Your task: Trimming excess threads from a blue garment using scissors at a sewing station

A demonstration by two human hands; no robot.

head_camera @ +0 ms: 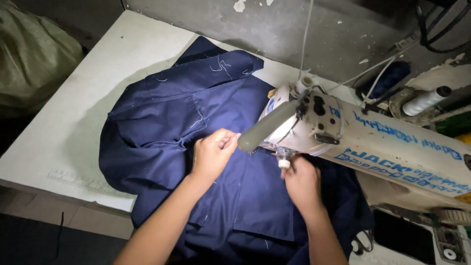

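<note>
Navy garment (162, 127) lies spread on the white table (64, 132), its near part hanging over the front edge and one part running under the head of the sewing machine (373, 142). Left hand (213, 152) has fingers pinched together just by the needle area (probably on thread, too fine to tell). Right hand (301, 181) rests curled on the cloth below the needle; grip unclear. Fabric looks soft, light, floppy; best taken at seams or edges. Dim room, scuffed grey wall (274, 29), thread spool (426, 100) to the right.
</note>
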